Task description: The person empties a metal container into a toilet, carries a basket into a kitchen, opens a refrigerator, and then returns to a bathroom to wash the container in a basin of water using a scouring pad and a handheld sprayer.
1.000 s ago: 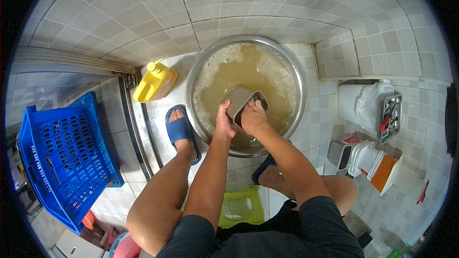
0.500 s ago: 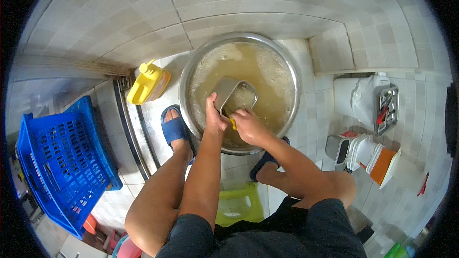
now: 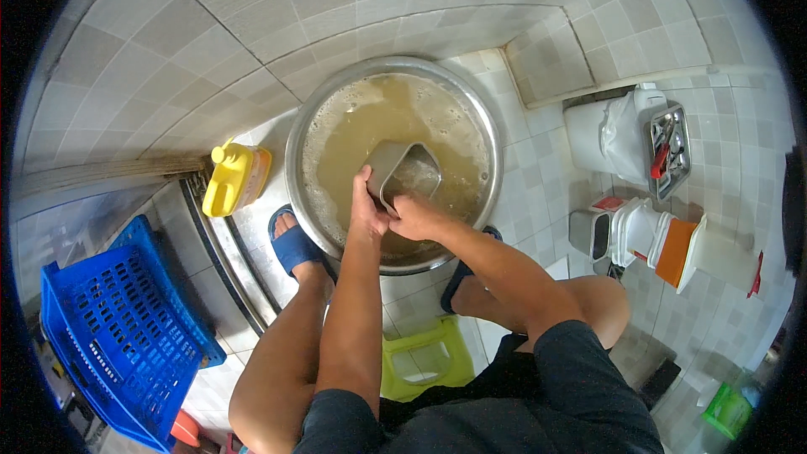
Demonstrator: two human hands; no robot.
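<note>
A wide round metal basin (image 3: pixel 494 126) of cloudy yellowish water (image 3: pixel 349 130), foamy round its edge, stands on the floor before me. Tilted over the water is a deep metal container (image 3: pixel 387 161) with rounded corners, its mouth facing right. My left hand (image 3: pixel 367 208) grips its near left side, thumb along the outer wall. Against the container's near rim, my right hand (image 3: pixel 418 219) is closed, its fingertips hidden; whatever it holds cannot be made out now. The two hands are close together, touching or nearly so.
Left of the basin stands a yellow pump jug (image 3: pixel 237 178), with a blue plastic crate (image 3: pixel 126 319) farther left. A lime-green stool (image 3: pixel 429 361) is beneath me. At right are a metal tray of utensils (image 3: pixel 670 151) and several stacked containers (image 3: pixel 643 235). Tiled walls close in the far side.
The view has shifted and turned slightly. My hands still hold the container over the basin; a small yellow thing seen by my right hand's fingers is now hidden.
</note>
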